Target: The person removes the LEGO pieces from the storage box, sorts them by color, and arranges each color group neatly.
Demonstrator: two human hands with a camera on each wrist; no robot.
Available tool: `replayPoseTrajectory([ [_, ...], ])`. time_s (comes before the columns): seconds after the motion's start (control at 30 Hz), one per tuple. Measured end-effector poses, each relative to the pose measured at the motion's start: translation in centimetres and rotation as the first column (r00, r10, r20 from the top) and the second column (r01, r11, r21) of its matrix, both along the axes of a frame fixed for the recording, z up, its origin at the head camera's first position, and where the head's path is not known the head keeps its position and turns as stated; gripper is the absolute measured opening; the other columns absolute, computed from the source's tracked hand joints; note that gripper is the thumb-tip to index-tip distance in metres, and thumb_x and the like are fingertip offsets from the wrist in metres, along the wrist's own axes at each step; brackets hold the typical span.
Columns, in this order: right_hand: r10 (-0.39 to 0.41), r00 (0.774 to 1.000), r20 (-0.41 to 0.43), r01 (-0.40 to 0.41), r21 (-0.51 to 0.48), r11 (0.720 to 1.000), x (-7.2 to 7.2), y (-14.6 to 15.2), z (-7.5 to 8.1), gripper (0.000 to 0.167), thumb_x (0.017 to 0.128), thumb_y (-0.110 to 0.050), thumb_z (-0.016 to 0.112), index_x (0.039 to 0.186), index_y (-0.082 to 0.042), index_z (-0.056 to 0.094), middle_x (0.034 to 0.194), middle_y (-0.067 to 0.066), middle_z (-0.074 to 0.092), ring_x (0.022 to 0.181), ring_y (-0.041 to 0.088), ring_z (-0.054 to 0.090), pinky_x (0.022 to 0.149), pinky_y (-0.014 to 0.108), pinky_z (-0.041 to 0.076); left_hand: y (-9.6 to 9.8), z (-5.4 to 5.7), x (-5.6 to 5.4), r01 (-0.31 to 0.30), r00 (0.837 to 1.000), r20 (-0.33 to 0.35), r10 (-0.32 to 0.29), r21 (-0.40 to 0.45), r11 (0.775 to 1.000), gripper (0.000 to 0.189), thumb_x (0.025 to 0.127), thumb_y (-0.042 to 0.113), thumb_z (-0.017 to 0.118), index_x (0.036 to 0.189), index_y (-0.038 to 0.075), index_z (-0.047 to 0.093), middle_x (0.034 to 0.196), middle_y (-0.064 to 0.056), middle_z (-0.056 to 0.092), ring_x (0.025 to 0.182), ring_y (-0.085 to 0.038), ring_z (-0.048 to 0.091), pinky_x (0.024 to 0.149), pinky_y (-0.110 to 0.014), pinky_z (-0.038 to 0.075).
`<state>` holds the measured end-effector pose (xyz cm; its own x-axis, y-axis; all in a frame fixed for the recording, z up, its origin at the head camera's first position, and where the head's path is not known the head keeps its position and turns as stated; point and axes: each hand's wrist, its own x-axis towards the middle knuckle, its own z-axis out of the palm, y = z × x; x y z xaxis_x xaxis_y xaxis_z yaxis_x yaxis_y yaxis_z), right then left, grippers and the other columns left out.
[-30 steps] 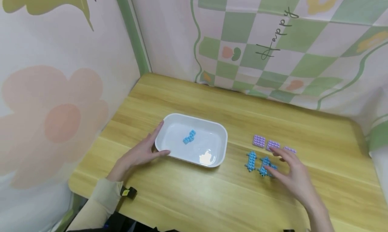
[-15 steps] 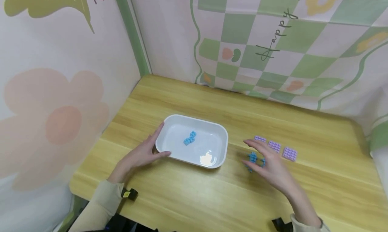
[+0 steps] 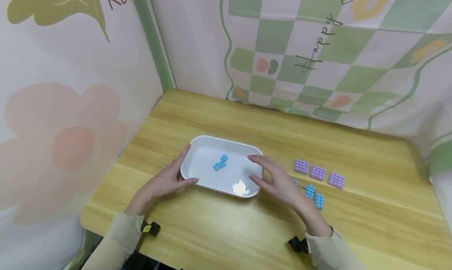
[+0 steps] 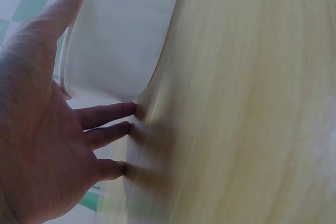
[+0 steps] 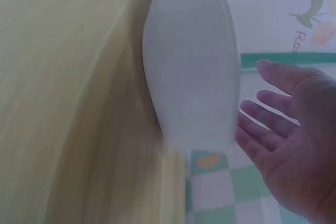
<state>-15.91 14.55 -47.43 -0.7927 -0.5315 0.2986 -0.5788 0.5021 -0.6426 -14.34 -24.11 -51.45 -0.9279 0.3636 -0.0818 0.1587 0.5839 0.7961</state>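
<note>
A white rectangular tray [image 3: 201, 152] stands on the table with light-blue toy bricks [image 3: 220, 163] lying inside. My left hand [image 3: 160, 188] spans its left end, thumb at the front edge and fingers spread along the side; in the left wrist view, the fingertips [image 4: 128, 109] reach down to the tabletop beside the tray wall. Over the tray's right end, my right hand [image 3: 282, 185] hovers with thumb and fingers parted and nothing between them. The right wrist view has that hand [image 5: 294, 124] at rim height, palm visible.
Right of the tray, three purple studded bricks [image 3: 318, 172] form a slanting row. Several blue studded pieces [image 3: 309, 191] lie nearer the front, one partly hidden by the right hand. Printed cloth [image 3: 282, 77] hangs behind the wooden table [image 3: 226, 223].
My right hand has moved left from above the blue and purple pieces to the tray's right end, uncovering the purple bricks. My left hand has stayed at the tray.
</note>
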Motion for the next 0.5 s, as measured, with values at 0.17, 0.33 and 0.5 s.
replayPoseTrajectory([
  [0.17, 0.039, 0.998, 0.054, -0.04, 0.019, 0.999, -0.7, -1.7, -0.6, 0.057, 0.1, -0.008, 0.08, 0.153, -0.002, 0.061, 0.154, 0.018, 0.066, 0.145, 0.041, 0.062, 0.12, 0.06, 0.053, 0.0, -0.2, 0.2, -0.009, 1.0, -0.007, 0.009, -0.021, 1.0, 0.118, 0.099, 0.047, 0.081, 0.179, 0.026, -0.003, 0.184, -0.02, 0.016, 0.15, -0.053, 0.051, 0.123, -0.072, 0.044],
  [0.33, 0.05, 0.987, 0.15, -0.063, 0.085, 0.994, -1.2, -2.7, -0.6, 0.066, 0.1, -0.012, 0.081, 0.161, -0.007, 0.055, 0.163, 0.019, 0.057, 0.153, 0.042, 0.054, 0.125, 0.061, 0.047, 0.0, -0.3, 0.2, -0.013, 1.0, 0.002, 0.013, -0.01, 1.0, 0.117, 0.099, 0.046, 0.081, 0.179, 0.028, -0.003, 0.184, -0.02, 0.017, 0.151, -0.053, 0.05, 0.125, -0.072, 0.042],
  [0.5, 0.09, 0.988, 0.129, -0.103, 0.097, 0.99, -2.4, -3.4, -2.1, 0.069, 0.1, -0.024, 0.082, 0.161, -0.009, 0.054, 0.164, 0.02, 0.057, 0.152, 0.043, 0.053, 0.126, 0.062, 0.046, -0.1, -0.3, 0.1, -0.012, 1.0, -0.005, 0.012, -0.005, 1.0, 0.117, 0.1, 0.046, 0.081, 0.179, 0.027, -0.003, 0.183, -0.021, 0.018, 0.149, -0.052, 0.052, 0.123, -0.07, 0.046],
])
